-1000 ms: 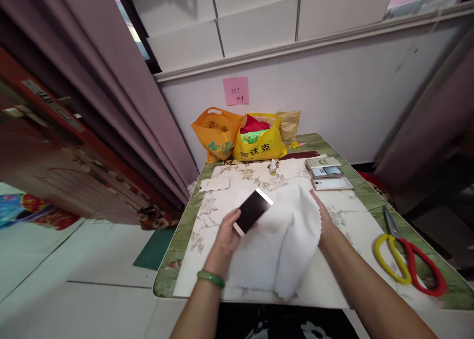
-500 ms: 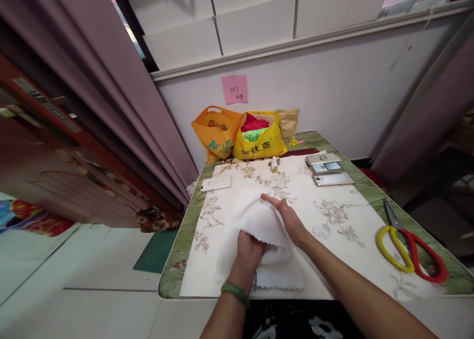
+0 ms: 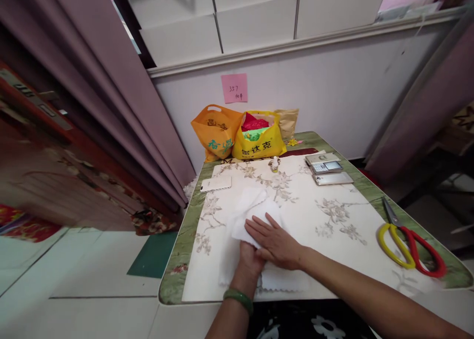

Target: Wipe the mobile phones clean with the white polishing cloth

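Observation:
A white cloth [image 3: 252, 204] lies bunched on the flowered mat [image 3: 326, 215] near the table's front edge. My left hand [image 3: 248, 262], with a green bangle [image 3: 239, 298] on its wrist, reaches under the cloth; its fingers are covered. The dark-screened phone it held a second ago is hidden inside the cloth. My right hand [image 3: 276, 241] lies flat on top of the cloth, fingers stretched out, pressing over my left hand.
A white phone [image 3: 216, 183] lies at the mat's far left. Three more phones [image 3: 328, 168] are stacked side by side at the far right. A small bottle [image 3: 274, 164] and two orange-yellow bags [image 3: 258, 142] stand at the back. Yellow-and-red scissors [image 3: 407, 245] lie right.
My right hand pulled the cloth from the right over the phone in my left hand, then flattened on top of it. The phone went out of sight.

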Action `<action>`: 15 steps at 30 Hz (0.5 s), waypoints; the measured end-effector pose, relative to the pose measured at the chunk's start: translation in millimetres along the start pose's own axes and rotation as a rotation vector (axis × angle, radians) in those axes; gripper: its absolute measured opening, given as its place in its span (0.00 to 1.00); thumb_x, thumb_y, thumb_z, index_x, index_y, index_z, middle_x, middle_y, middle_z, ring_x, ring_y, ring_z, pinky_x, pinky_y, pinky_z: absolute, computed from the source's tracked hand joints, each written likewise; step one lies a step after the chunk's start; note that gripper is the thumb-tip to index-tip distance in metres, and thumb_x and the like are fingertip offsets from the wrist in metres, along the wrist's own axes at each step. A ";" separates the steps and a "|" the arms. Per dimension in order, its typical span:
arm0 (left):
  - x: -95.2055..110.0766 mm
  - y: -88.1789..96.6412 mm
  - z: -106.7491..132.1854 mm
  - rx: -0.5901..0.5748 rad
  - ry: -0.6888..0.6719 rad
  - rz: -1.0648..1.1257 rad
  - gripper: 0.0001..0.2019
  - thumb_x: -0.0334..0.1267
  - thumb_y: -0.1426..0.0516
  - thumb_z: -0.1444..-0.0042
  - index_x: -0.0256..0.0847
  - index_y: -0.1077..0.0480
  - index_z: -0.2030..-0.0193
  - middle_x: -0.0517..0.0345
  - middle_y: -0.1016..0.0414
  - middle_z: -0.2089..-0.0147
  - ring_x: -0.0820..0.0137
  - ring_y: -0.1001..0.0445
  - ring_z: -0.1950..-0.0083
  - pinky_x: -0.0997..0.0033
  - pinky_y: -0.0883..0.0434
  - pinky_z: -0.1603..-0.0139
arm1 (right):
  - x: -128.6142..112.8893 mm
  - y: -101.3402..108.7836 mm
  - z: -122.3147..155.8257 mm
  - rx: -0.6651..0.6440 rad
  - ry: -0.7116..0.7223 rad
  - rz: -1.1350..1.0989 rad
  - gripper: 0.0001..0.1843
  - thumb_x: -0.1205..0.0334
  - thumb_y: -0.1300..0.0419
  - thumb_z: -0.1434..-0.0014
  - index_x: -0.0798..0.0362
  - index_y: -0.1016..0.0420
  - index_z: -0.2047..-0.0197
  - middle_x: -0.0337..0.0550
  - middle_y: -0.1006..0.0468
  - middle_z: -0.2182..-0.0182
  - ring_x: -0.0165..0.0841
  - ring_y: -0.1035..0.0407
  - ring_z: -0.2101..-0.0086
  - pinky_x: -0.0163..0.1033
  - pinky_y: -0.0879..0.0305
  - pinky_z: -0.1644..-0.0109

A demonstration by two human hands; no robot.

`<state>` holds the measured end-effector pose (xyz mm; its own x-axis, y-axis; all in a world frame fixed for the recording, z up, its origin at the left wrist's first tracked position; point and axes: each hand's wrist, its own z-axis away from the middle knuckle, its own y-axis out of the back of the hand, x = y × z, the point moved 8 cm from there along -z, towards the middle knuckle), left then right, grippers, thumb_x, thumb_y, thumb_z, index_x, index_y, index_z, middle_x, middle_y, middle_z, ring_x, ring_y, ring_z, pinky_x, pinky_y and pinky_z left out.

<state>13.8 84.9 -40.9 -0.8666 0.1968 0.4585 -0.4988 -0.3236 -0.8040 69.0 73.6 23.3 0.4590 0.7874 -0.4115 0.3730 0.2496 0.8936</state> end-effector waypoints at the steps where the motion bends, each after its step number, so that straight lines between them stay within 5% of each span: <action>1: -1.4 1.3 0.5 0.015 0.011 0.016 0.18 0.38 0.49 0.39 0.41 0.29 0.45 0.49 0.24 0.47 0.62 0.29 0.42 0.62 0.32 0.40 | 0.5 -1.6 1.4 -0.021 0.001 -0.009 0.35 0.47 0.58 0.31 0.49 0.66 0.28 0.43 0.57 0.30 0.38 0.64 0.32 0.55 0.74 0.30; 9: -12.0 -13.4 1.3 -0.055 0.123 0.069 0.14 0.40 0.45 0.39 0.38 0.27 0.49 0.50 0.24 0.47 0.66 0.26 0.47 0.65 0.29 0.45 | 62.1 6.3 -14.0 0.041 -0.280 -0.030 0.30 0.48 0.62 0.31 0.46 0.59 0.28 0.41 0.57 0.30 0.39 0.65 0.32 0.57 0.68 0.31; 15: -5.5 -10.5 9.8 -0.039 0.114 -0.036 0.17 0.37 0.43 0.42 0.37 0.29 0.46 0.47 0.25 0.46 0.60 0.25 0.49 0.55 0.27 0.48 | 104.4 28.4 1.2 0.483 -0.459 -0.302 0.31 0.45 0.56 0.33 0.48 0.44 0.32 0.45 0.41 0.34 0.40 0.50 0.35 0.52 0.54 0.33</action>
<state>23.7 78.1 -31.3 -0.8402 0.3126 0.4432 -0.5271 -0.2782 -0.8030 128.5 162.2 5.5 0.5322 0.3816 -0.7557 0.8021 0.0582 0.5943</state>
